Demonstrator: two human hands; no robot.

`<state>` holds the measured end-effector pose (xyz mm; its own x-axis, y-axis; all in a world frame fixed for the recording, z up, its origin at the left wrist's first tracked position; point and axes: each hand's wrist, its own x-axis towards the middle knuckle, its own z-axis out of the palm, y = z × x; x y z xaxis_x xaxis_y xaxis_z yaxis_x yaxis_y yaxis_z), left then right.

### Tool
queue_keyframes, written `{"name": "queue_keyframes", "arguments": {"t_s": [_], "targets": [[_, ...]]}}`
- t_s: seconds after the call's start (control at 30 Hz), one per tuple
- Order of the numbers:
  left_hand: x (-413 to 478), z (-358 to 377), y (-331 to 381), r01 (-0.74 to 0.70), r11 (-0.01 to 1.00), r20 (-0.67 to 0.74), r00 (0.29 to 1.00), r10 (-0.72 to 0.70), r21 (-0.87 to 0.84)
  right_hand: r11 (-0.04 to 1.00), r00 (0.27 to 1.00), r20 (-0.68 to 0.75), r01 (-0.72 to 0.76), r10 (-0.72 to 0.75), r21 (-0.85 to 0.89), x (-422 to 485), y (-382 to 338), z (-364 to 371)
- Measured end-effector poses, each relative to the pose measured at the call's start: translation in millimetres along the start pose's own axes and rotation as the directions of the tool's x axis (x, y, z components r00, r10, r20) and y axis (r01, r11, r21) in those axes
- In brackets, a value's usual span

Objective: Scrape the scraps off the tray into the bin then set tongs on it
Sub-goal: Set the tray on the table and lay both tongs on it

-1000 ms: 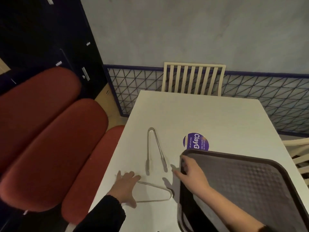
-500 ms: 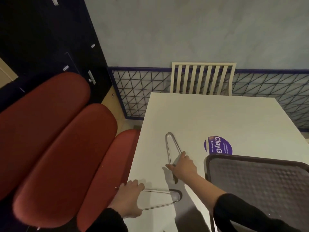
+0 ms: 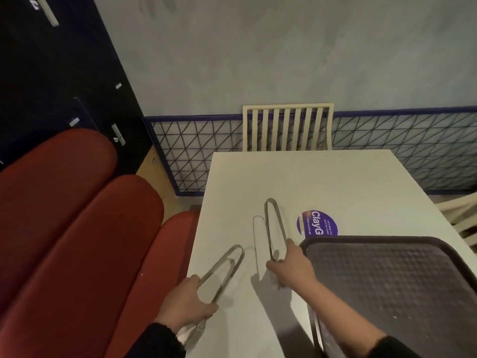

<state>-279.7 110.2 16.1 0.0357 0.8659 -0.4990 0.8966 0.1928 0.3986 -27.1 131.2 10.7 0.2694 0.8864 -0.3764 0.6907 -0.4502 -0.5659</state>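
White bench set beside red cushioned seat, grey wall behind. Two metal tongs held: left hand closed on pair pointed up-right; right hand closed on pair pointed away, beside dark textured tray.

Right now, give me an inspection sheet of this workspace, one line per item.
Surface: white table, bare apart from a round purple sticker and the job's things.
Job's things: dark textured tray at the near right of the table, no scraps visible on it; two metal tongs, neither yet on the tray; no bin in view.
Clutter: nothing seen.
Grips: left hand closed on the left tongs; right hand closed on the right tongs, which appear raised above their shadow.
Cables: nothing seen.
Surroundings: red cushioned bench to the left, cream slatted chair at the far end, blue wire-mesh panel along a grey wall.
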Motion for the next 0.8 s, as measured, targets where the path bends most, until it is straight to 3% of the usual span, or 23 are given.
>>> {"name": "queue_keyframes", "arguments": {"t_s": [0.1,0.3,0.53,0.8], "targets": [[2,9,42,-0.007,0.997,0.007,1.0,0.007,-0.079,0.999,0.996,-0.086,-0.014,0.018,0.049,-16,35,-40],[-6,53,147,-0.025,0.973,0.036,0.999,0.034,-0.231,0.985,0.976,-0.139,-0.169,0.165,-0.02,-44,131,-106],[-25,134,261,0.038,0.989,0.103,0.994,-0.023,-0.144,0.951,0.965,-0.063,-0.26,0.253,-0.168,-57,221,-157],[-26,209,327,0.133,0.991,0.056,0.99,-0.132,-0.008,0.94,0.981,0.021,-0.179,0.193,-0.29,-50,267,-172]]}}
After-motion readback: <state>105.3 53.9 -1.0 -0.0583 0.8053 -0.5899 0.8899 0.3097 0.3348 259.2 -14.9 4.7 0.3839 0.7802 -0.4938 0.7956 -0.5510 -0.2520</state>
